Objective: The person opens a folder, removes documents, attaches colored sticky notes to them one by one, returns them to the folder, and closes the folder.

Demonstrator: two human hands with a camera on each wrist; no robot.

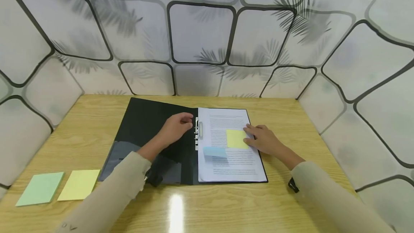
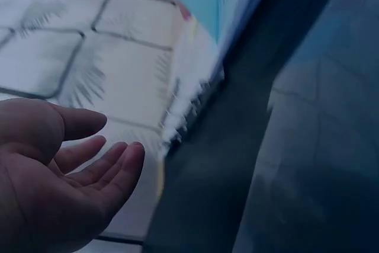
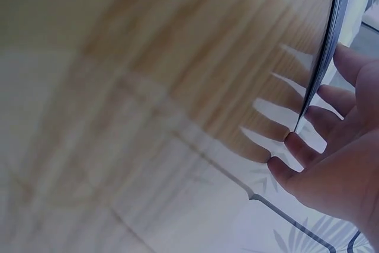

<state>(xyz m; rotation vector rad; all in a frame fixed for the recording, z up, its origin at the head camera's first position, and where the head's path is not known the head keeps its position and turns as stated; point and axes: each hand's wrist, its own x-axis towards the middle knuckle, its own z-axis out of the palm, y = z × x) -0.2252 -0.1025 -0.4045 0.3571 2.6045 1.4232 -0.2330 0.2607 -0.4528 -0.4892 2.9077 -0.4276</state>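
Note:
A black ring folder lies spread on the table. On its right half is a stack of printed paper, bearing a yellow sticky note and a pale blue sticky note with a lifted edge. My left hand hovers over the folder's left cover beside the metal binder clip. Its fingers are loosely bent, with nothing between them in the left wrist view. My right hand rests at the right edge of the stack, fingertips touching it near the yellow note.
A green sticky note pad and a yellow sticky note pad lie at the table's left front. The wooden table meets a patterned wall at the back, with more patterned panels at both sides.

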